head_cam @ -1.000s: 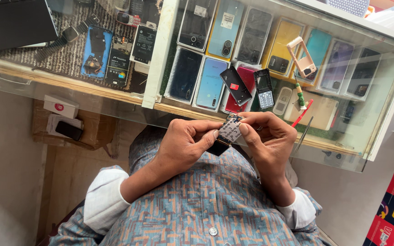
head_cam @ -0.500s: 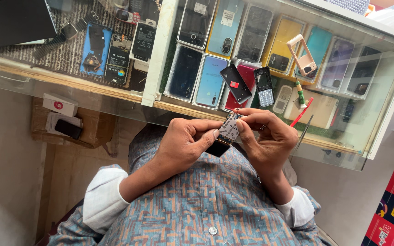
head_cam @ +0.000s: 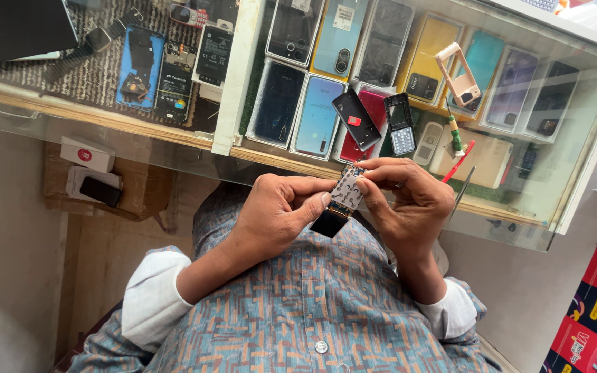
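Glass counter (head_cam: 533, 228) with phone covers spans the top; its near edge is the landmark. Just below that edge, left hand (head_cam: 278, 214) and right hand (head_cam: 409, 204) are both closed, fingertips pinching a small phone circuit board (head_cam: 343, 197) (dark screen attached) over the lap. Looks like the inspection step; the next move needs a steady pinch. Open room only below the edge.

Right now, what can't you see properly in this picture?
- Phone circuit board, head view: the left hand and right hand cover its edges, and its parts are too small.
- Laptop: cut off by the top-left edge.
- Phones under the glass counter: blurred by reflections.
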The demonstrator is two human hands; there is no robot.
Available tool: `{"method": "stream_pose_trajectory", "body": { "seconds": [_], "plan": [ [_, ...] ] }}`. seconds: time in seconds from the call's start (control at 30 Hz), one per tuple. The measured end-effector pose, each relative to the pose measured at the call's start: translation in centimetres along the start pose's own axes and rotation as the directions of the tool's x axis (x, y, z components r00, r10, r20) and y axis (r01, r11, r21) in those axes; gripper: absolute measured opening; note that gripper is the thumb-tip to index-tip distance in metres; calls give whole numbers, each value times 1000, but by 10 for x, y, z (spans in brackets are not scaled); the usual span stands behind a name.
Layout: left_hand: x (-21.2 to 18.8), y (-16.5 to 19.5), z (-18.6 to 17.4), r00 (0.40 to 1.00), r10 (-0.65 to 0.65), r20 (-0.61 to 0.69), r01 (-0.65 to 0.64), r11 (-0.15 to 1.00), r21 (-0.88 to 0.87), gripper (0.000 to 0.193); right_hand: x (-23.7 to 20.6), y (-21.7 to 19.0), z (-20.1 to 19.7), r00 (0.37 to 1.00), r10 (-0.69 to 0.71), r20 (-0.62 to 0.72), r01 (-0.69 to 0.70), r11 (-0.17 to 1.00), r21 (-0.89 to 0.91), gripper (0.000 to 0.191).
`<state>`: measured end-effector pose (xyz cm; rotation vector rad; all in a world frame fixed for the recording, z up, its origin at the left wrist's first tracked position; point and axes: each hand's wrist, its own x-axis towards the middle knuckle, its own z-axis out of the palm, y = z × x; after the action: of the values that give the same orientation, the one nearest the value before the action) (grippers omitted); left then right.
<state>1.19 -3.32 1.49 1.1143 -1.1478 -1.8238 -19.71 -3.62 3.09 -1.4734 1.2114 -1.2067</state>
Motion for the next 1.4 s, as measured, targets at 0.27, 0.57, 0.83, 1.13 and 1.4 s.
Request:
{"method": "stream_pose_trajectory", "body": {
  "seconds": [0.27, 0.57, 0.83, 1.13, 1.4],
  "plan": [
    [-3, 1, 1, 1000, -11, 15, 11, 1000, -10, 29, -5, 1, -2, 1000, 3, 4, -3, 1000, 2, 14],
    [-9, 4, 2, 998, -39, 46, 41, 997, -60, 29, -11, -2, -2, 1000, -17, 7, 17, 1000, -24, 14],
    [-13, 4, 3, 997, -48, 63, 52, 996, -66, 29, -16, -2, 0, 998, -68, 2, 68, 994, -80, 14],
    [-12, 0, 4, 994, -70, 87, 80, 991, -111, 29, -22, 3, 0, 995, -96, -18, 94, 992, -80, 15],
    [-14, 2, 6, 996, -51, 69, 58, 994, -97, 30, -23, 3, 3, 998, 13, -69, -11, 999, 33, 60]
  ]
}}
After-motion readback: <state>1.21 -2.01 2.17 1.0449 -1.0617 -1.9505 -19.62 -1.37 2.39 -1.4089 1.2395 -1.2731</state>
